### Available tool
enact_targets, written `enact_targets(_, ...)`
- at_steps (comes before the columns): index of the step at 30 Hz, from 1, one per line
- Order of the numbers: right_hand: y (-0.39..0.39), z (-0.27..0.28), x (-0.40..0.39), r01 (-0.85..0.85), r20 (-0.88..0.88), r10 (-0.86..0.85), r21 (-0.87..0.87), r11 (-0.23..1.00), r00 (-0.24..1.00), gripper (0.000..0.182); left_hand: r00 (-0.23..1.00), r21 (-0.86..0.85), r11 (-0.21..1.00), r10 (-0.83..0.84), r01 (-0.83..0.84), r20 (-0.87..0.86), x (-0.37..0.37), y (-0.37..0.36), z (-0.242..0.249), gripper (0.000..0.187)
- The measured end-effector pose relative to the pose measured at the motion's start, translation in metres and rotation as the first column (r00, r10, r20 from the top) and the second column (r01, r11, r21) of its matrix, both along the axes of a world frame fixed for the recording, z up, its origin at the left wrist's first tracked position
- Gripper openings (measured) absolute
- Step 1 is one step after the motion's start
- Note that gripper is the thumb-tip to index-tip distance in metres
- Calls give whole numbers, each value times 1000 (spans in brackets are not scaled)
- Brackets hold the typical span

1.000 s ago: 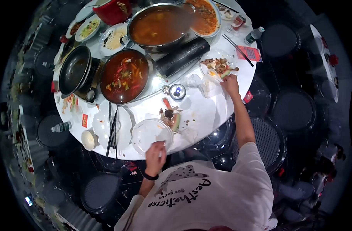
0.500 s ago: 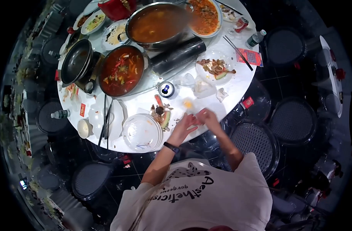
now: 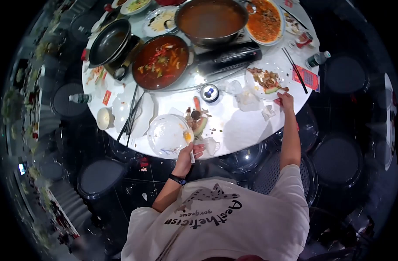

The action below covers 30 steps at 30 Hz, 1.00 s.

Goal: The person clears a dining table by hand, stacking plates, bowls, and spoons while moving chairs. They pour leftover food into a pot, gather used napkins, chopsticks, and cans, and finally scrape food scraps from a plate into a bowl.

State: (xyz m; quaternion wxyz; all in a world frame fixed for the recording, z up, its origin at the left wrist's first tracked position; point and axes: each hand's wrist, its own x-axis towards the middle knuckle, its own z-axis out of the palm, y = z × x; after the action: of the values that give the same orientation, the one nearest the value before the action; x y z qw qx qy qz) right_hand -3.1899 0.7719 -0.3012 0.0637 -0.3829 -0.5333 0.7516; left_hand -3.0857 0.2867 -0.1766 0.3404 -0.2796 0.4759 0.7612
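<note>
My left hand is closed around the short handle of what looks like a white soup spoon. Its bowl, with yellow-orange food in it, lies over the right rim of a stack of white plates. A thin crumpled wrapper lies beside these fingers. My right hand reaches to the right and pinches the near rim of a white plate heaped with bones and scraps. Part of that grip is hidden. Between my hands lie bones and a melon rind on the tablecloth.
Farther back stand a red soup pan, a large steel pot and a black cylinder. An open can and crumpled tissues sit mid-table. Chopsticks lie right; a white bowl stands left.
My hands were together near the front edge and have parted. The left has moved to the plate stack with the spoon; the right has gone to the scrap plate. The view has shifted.
</note>
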Motion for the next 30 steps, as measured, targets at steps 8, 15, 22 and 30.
enact_targets(8,-3,79,59,-165,83,147,289,943,986,9,976,-56,975,216,-216,-13,23,-59,-7,38)
enact_targets(15,-16,80,116,-344,132,321,215,914,938,18,971,-20,974,223,-226,-83,27,-89,-19,39)
enact_targets(22,-162,145,73,-522,430,390,836,170,814,19,983,-18,987,154,-157,-103,20,-114,-23,39)
enact_targets(30,-275,175,62,-517,650,208,726,-452,731,26,982,27,990,144,-141,-126,0,-178,-11,36)
